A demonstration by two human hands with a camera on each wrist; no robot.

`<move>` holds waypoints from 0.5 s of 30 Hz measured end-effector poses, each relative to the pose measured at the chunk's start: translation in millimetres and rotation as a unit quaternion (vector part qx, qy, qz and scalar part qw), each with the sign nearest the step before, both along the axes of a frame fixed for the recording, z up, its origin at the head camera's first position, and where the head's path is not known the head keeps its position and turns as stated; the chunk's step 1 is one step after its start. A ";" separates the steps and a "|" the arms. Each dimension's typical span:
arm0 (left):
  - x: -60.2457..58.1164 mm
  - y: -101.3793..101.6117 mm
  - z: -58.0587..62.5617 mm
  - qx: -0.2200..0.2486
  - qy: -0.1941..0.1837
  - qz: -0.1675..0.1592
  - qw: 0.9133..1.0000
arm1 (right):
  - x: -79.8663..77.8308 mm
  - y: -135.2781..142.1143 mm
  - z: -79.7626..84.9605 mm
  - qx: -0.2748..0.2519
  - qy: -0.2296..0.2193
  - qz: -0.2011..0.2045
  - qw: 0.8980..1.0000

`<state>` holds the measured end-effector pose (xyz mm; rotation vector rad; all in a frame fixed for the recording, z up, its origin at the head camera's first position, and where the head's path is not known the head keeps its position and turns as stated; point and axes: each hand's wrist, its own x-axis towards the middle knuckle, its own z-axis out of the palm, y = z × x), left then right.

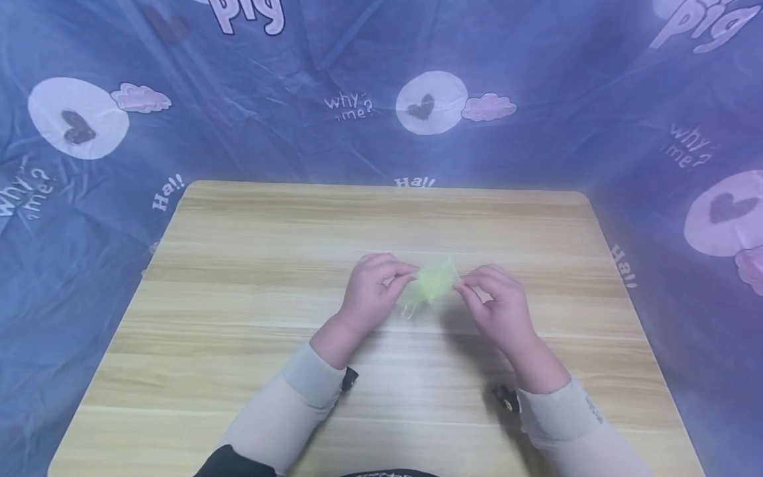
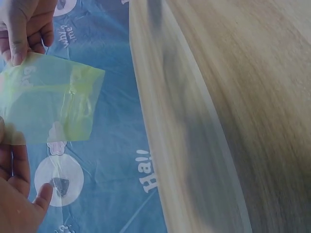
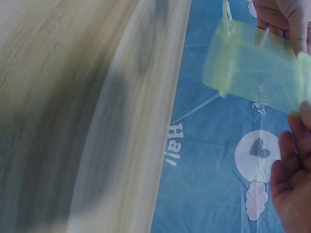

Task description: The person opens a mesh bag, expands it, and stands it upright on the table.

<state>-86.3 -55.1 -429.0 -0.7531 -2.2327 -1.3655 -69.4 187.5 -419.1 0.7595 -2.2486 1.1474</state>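
Note:
A sheer yellow-green drawstring pouch (image 1: 434, 281) is stretched between both hands above the wooden table. On its left side my left hand (image 1: 372, 288) pinches it between thumb and fingers. My right hand (image 1: 501, 301) pinches the opposite side the same way. Thin cord loops (image 1: 408, 311) dangle from the pouch's lower left. The left wrist view shows the pouch (image 2: 53, 104) with a creased band near its right end; the left hand (image 2: 22, 204) is below it. From the right wrist, the pouch (image 3: 262, 68) looks flat and see-through, above the right hand (image 3: 296, 194).
A light wood-grain table (image 1: 238, 265) lies under the hands, with their shadows on it. Blue printed cloth (image 1: 286, 119) hangs behind the table and at both sides. Dark wrist-camera parts (image 1: 505, 397) show at the sleeve cuffs.

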 end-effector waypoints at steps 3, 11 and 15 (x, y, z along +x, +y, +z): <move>-0.7 -0.2 0.8 -0.016 -0.002 -0.008 1.000 | 0.4 4.2 4.7 0.010 -0.051 0.023 0.998; -3.7 -1.5 7.8 -0.122 -0.020 -0.038 0.992 | -9.0 9.4 25.9 0.057 -0.175 0.079 0.980; -3.2 -1.2 11.7 -0.152 -0.030 -0.049 0.987 | -11.4 9.2 32.1 0.098 -0.211 0.098 0.968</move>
